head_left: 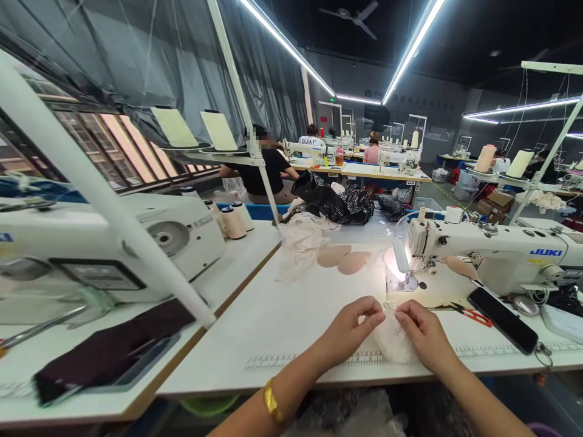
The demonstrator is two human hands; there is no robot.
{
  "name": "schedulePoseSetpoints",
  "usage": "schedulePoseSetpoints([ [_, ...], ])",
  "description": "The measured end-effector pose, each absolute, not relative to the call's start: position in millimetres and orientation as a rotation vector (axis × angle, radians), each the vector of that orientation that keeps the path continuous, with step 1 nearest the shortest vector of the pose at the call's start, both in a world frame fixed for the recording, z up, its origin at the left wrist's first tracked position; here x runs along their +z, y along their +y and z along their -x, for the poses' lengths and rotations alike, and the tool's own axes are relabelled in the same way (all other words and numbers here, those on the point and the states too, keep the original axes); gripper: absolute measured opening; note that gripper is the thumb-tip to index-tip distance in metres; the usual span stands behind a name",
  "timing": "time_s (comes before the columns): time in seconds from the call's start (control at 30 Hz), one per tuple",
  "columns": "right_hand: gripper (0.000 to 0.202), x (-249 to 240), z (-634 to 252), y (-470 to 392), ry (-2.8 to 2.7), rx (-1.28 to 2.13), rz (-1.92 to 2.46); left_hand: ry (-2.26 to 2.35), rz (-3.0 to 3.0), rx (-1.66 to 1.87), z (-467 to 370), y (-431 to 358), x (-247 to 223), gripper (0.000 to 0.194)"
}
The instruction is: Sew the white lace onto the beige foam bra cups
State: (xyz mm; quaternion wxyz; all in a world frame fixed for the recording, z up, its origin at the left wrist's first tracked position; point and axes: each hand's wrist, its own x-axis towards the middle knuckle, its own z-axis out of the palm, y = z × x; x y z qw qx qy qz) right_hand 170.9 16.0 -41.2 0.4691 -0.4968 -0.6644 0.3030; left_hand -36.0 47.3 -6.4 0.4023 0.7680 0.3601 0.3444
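At the bottom centre, the left hand point(355, 328) and right hand point(421, 334) each pinch the upper edge of a sheer white fabric point(396, 341), thumb against fingers, the fabric hanging between them over the table edge ruler point(268, 362). Right of the hands lie orange-handled scissors point(476, 314) and a black phone point(503, 320). Beyond, right of centre, stands a lit sewing machine point(483, 243); near centre lie two beige pads point(344, 259), with black plastic bags point(332, 200) farther back.

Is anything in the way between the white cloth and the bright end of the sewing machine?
Nothing visible stands between the white cloth and the lit end of the sewing machine. The scissors lie off to the right.
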Motion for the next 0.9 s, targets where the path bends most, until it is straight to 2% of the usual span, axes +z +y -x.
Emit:
schedulePoseSetpoints([
  [0.13, 0.028, -38, -171, 13, -1.672, 0.49, 1.13, 0.848, -1.89, 0.779, 36, 39, -7, 0.032],
  [0.33, 0.043, -37, -167, 5, -1.284, 1.061, 1.144, 0.791, -1.69, 0.449, 52, 38, -8, 0.051],
  [0.47, 0.049, -48, -162, 30, -1.219, 1.208, 1.214, 1.084, -2.082, 0.518, 65, 78, -12, 0.048],
  [0.6, 0.048, -58, -157, 59, -1.33, 1.098, 1.285, 1.319, -2.362, 0.65, 71, 143, -16, 0.023],
  [0.73, 0.042, -65, -155, 67, -1.345, 1.071, 1.218, 1.463, -2.592, 0.529, 71, 190, -24, 0.013],
  [0.9, 0.038, -68, -152, 67, -1.361, 1.133, 1.162, 1.473, -2.744, 0.343, 67, 205, -30, 0.023],
])
